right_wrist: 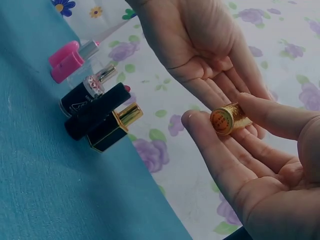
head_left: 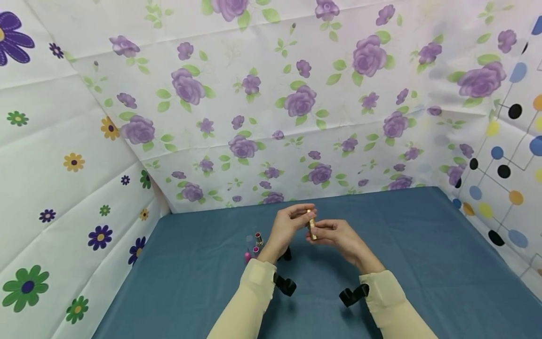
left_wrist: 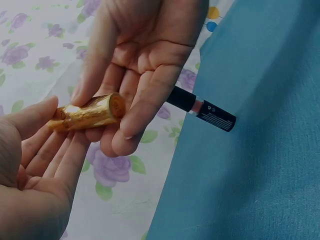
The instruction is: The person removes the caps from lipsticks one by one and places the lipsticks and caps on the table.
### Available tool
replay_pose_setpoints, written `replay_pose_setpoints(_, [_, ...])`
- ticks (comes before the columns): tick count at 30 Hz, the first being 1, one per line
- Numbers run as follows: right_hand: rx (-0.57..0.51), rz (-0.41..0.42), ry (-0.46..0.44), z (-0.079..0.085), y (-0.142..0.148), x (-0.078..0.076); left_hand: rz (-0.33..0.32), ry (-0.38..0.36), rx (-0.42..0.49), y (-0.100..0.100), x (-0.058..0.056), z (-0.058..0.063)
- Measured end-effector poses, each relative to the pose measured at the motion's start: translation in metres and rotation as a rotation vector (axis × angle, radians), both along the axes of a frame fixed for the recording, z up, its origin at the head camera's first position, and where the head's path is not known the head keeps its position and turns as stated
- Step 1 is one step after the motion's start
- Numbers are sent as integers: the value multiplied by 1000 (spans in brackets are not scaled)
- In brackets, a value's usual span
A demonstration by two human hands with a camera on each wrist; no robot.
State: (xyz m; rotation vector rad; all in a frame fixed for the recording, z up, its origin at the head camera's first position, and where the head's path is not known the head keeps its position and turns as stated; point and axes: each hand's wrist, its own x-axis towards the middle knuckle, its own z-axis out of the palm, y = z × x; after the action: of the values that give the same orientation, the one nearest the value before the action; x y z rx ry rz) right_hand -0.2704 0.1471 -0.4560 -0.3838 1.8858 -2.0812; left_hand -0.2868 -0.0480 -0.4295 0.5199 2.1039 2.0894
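Observation:
A shiny gold lipstick tube (head_left: 312, 228) is held up between both hands over the far part of the table. My left hand (head_left: 289, 225) pinches its upper end with thumb and fingers. Around the lower end, my right hand (head_left: 338, 238) has its thumb and fingers closed. The right wrist view shows the tube's round base (right_wrist: 221, 122) with a small label, facing the camera. Seen from the left wrist, the gold tube (left_wrist: 92, 112) lies across the fingertips of both hands, its far end partly hidden by fingers.
Left of my left hand stand several uncapped lipsticks (head_left: 258, 238), one with a pink case (right_wrist: 67, 62) and others with black cases (right_wrist: 107, 134). A black-capped lip gloss tube (left_wrist: 216, 115) is on the blue tablecloth (head_left: 199, 282). Flowered sheeting (head_left: 254, 113) rises behind the table.

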Motion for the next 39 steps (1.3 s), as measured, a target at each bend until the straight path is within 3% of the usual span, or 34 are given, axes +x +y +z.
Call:
replay_pose_setpoints(8, [-37,15,-23,5,-2,1,-59,-57,23,-9,-2,4])
replay_pose_setpoints(18, [-67,36,5,35,-7,2,-79,-27,45,-17,-5,32])
replay_pose_setpoints(23, [-63,50,22,41,-7,2,-73,-30,55,-18,-7,37])
replay_pose_setpoints(30, [-14,67,32,27,-8,2,-41,-68,82,-22,-7,27])
replay_pose_setpoints(35, [64,82,49,5,-6,3,75,-92,156,-31,-11,25])
replay_pose_setpoints(39, [70,49,42,-4,-4,5,119,-50,90,-33,-14,22])
